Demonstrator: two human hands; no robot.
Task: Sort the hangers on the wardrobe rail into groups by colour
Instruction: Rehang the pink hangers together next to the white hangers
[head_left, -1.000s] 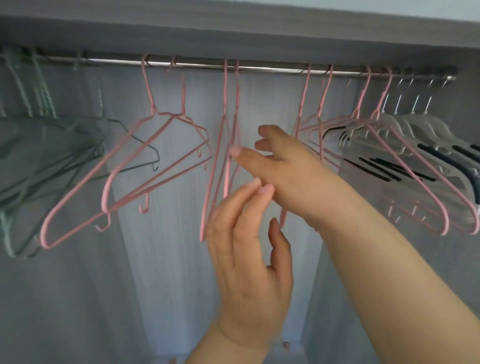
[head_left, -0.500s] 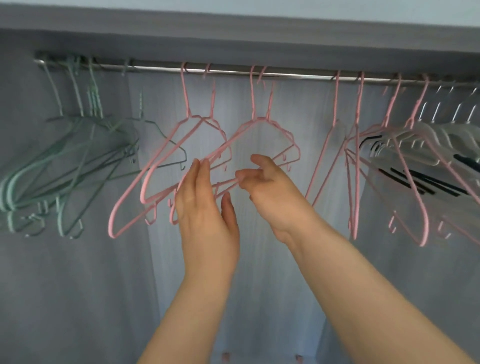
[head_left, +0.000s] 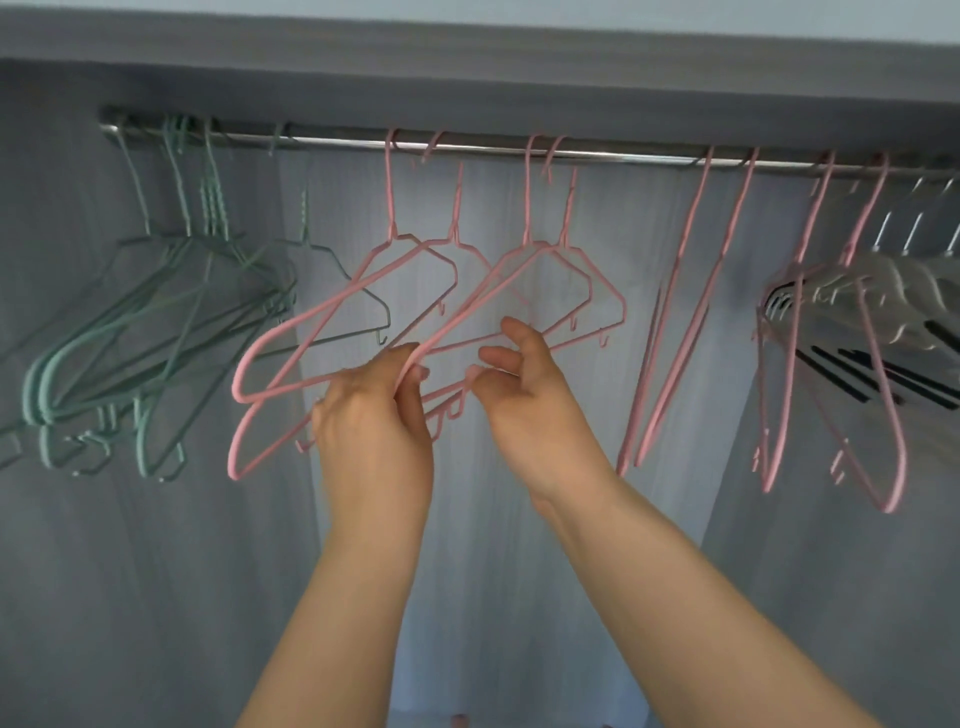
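A metal rail (head_left: 623, 157) runs across the top of the wardrobe. Several green hangers (head_left: 156, 322) hang bunched at its left end. Beside them is a pair of pink hangers (head_left: 291, 343), then a second pink pair (head_left: 524, 260) swung sideways. My left hand (head_left: 374, 421) grips the lower left corner of that second pair. My right hand (head_left: 524, 400) pinches its bottom bars just to the right. Two more pink hangers (head_left: 675, 338) hang edge-on further right. Another pink pair (head_left: 878, 395) is mixed in with the white hangers (head_left: 893, 280) at the far right.
The grey wardrobe back wall (head_left: 519, 571) lies behind, with side panels to the left and right. A thick grey top board (head_left: 467, 57) sits just above the rail. A stretch of bare rail separates the held pair from the edge-on pink hangers.
The middle pink pair has turned from edge-on to sideways and slid left towards the other pink pair. My left hand went from open beneath them to gripping their corner.
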